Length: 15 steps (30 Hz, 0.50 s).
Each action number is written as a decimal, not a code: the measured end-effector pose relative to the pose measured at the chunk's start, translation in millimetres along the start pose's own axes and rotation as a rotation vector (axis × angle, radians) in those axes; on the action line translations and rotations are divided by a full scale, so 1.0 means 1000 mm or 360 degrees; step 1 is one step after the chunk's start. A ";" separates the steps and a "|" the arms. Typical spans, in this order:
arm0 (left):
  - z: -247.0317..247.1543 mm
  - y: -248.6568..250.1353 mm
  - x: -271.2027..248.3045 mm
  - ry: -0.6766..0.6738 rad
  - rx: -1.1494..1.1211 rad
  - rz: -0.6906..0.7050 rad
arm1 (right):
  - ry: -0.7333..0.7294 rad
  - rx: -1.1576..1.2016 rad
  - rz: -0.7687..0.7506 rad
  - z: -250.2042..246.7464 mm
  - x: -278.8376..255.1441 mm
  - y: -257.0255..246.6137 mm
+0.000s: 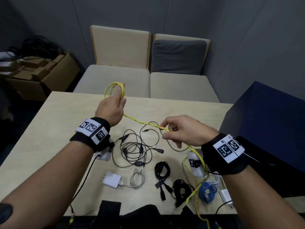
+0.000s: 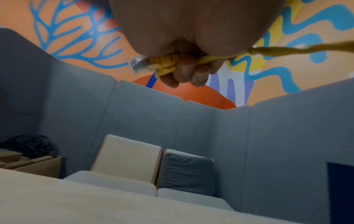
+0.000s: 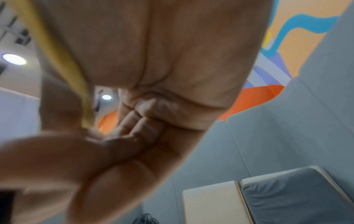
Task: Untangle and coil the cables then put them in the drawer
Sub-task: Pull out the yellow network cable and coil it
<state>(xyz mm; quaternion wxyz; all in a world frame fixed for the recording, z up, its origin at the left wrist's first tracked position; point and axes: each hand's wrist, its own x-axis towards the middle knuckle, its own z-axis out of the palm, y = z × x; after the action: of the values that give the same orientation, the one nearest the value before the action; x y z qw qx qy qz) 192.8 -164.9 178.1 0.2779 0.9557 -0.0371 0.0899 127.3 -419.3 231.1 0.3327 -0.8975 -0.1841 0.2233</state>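
Head view: the left hand (image 1: 110,109) is raised above the far half of the counter (image 1: 49,123) with its fingers closed round a small coil of the yellow cable (image 1: 142,122); the left wrist view confirms the fingers (image 2: 188,71) curled over several yellow turns, with the clear plug (image 2: 136,64) projecting from the fist. The right hand (image 1: 183,130) is held lower and nearer the person, toward the right edge of the counter, and pinches the same cable between thumb and forefinger, the remaining fingers loosely bent. Between the hands the cable runs as one nearly straight span, its long axis sloping from the coil at far left down to the pinch at near right. Past the right hand the slack drops toward the near right corner, runs beside the blue cable bundle (image 1: 208,191) and goes over the near edge. The next turn probably requires the right hand to carry the span toward the left hand, which holds the coil; the right hand is nearer the unspooled length. On the counter below lie a loose black cable tangle (image 1: 132,150), a white charger (image 1: 111,179) with its white cable, and bundled black cables (image 1: 162,170). No drawer can be identified with certainty.
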 end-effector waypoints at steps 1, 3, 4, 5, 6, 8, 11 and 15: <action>-0.004 -0.002 0.002 0.0053 -0.0001 -0.0048 | 0.0004 0.0079 -0.0021 -0.002 -0.002 0.000; -0.012 -0.007 0.006 0.0137 -0.0008 -0.0192 | 0.0048 0.0384 -0.0088 -0.006 -0.006 0.001; -0.015 -0.008 0.007 0.0151 0.0005 -0.0254 | 0.0100 0.0498 -0.0126 -0.007 -0.006 0.003; -0.015 -0.009 0.008 0.0145 0.0028 -0.0291 | 0.0172 0.0528 -0.0157 -0.008 -0.006 0.003; -0.014 -0.010 0.007 0.0120 0.0046 -0.0307 | 0.0268 0.0481 -0.0176 -0.008 -0.004 0.004; -0.009 -0.008 0.003 0.0002 -0.0035 -0.0254 | 0.0523 0.0287 -0.0192 -0.007 0.006 0.008; 0.006 0.000 -0.012 -0.0343 -0.0561 -0.0049 | 0.0946 0.0011 -0.0119 -0.008 0.023 0.021; 0.015 0.027 -0.041 -0.0766 -0.1344 -0.0048 | 0.1249 -0.0030 -0.0073 -0.005 0.031 0.036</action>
<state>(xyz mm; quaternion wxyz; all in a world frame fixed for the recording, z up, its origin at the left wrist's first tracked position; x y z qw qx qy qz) 151.7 -194.7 172.2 0.6263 0.7534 -0.1197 -0.1606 162.3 -432.4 201.0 0.3744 -0.9134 -0.0650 -0.1460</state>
